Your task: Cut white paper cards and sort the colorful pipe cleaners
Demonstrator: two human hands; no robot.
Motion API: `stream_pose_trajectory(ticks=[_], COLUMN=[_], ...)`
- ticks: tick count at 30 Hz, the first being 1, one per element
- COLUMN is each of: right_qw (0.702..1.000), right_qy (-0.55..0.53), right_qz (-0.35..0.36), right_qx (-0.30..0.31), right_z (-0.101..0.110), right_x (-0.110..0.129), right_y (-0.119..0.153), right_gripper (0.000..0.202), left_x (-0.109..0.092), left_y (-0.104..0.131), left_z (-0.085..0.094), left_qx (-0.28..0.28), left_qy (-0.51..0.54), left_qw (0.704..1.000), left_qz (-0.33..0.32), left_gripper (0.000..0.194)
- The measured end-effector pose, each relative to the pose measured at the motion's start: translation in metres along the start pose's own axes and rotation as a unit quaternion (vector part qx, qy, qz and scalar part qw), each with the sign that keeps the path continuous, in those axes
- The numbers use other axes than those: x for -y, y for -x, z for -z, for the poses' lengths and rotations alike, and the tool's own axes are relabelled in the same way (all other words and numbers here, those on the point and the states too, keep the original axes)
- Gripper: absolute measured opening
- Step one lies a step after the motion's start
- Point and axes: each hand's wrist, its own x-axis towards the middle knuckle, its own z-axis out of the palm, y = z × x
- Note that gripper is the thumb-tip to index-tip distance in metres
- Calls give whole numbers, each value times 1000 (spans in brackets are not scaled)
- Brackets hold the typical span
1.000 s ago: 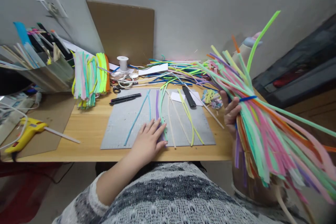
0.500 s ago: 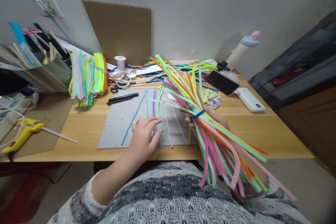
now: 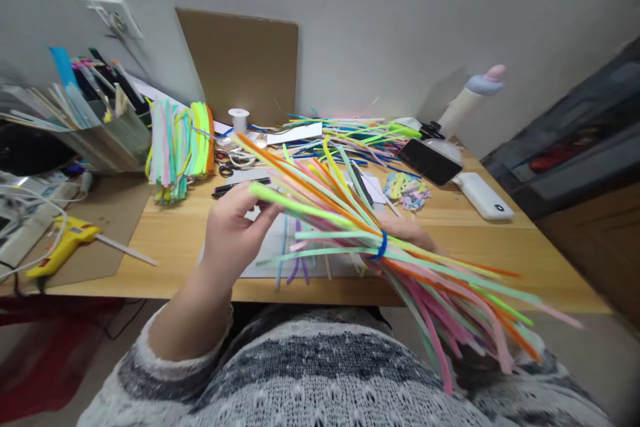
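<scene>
A large bundle of colourful pipe cleaners [image 3: 345, 220] is cinched near its middle by a blue tie [image 3: 383, 245]. My right hand [image 3: 407, 232], mostly hidden behind the stems, is closed around the bundle beside the tie. My left hand [image 3: 235, 223] is at the bundle's left end, its thumb and fingers closed at the tip of a yellow-green pipe cleaner; part of its grip is hidden. Below lies a grey mat [image 3: 270, 250] with loose blue and purple pipe cleaners [image 3: 299, 267] on it. Black pens [image 3: 235, 185] lie by my left fingers.
A yellow glue gun [image 3: 65, 243] lies at the left, near a holder [image 3: 117, 140] of pens and sticks. Stacked pipe cleaners [image 3: 180, 147], a white spool [image 3: 239, 121] and scissors [image 3: 226, 170] stand behind. At the right are a phone [image 3: 431, 161] and a white device [image 3: 484, 197].
My left hand has risen from the mat to the bundle's left end and closed there. The bundle has tipped flatter in my right hand, and its left end reaches further left.
</scene>
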Motion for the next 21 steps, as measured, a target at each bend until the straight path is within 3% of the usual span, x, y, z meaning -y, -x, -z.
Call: stream_pose_trajectory(ticks=[3,5,7,8,11,13,15,19,21], right_qw=[995,998,999,998,997,996,996,996,996], right_qy=[-55,-35,6,22,42,45,49,60,65], right_qz=[-19,8,33,40,53,62,67,59,53], right_qx=[79,53,36,37,47,46,37,14,15], right_z=[2,1,0,-1,-4,-7,-11,-16,-19], right_x=[-7,-11,-14,-15,-18,-18,-17,-17,-18], right_y=[2,2,1,1,1,2,2,2,2], right_gripper=[53,58,63,65,69,69,68,67,65], left_x=[10,15,17,17,14,10,7,7,7], left_y=[12,19,22,23,23,23,25,29,32], left_z=[3,0,-5,-8,-20,-27,-31,-36,-38], left_qx=[2,-12,-22,-31,-67,-87,-98,-91,-74], left_qy=[2,46,188,279,493,549,561,529,521], left_qw=[999,994,964,927,763,698,695,754,766], left_qz=[42,95,188,250,413,451,438,379,370], left_gripper=[5,8,13,16,22,25,27,25,26])
